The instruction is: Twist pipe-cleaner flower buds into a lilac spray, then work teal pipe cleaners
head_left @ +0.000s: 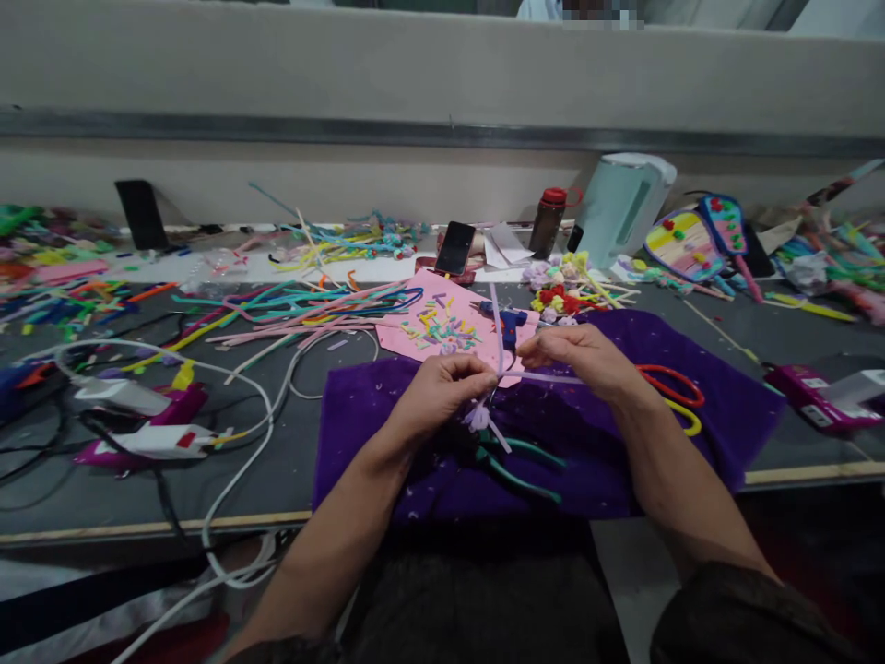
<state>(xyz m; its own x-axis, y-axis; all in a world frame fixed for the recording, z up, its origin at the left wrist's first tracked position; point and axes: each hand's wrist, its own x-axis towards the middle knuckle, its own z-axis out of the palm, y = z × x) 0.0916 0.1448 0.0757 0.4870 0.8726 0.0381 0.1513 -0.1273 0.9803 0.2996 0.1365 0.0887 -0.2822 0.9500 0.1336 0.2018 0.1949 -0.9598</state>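
My left hand [449, 387] is closed in a pinch on lilac pipe cleaners. One lilac pipe cleaner [496, 318] stands upright from the fingertips, and another stretches right toward my right hand [587, 355]. That hand is closed too, its fingertips beside the strand; their exact hold on it is partly hidden. Below my left fingers hangs a small lilac looped bunch [477, 415] with a short tail. Pliers with green handles [529, 475] lie under it on a purple cloth [366, 433]. Just beyond the hands, a blue glue gun [510, 325] rests on a pink sheet [397, 341] with cut pipe-cleaner pieces.
Pipe-cleaner bundles [311, 309] lie to the left, near white cables [259, 433] and power strips. Behind stand a phone [456, 247], a dark bottle [549, 226] and a pale green kettle [615, 212]. Red and yellow rings [681, 387] lie beyond my right forearm.
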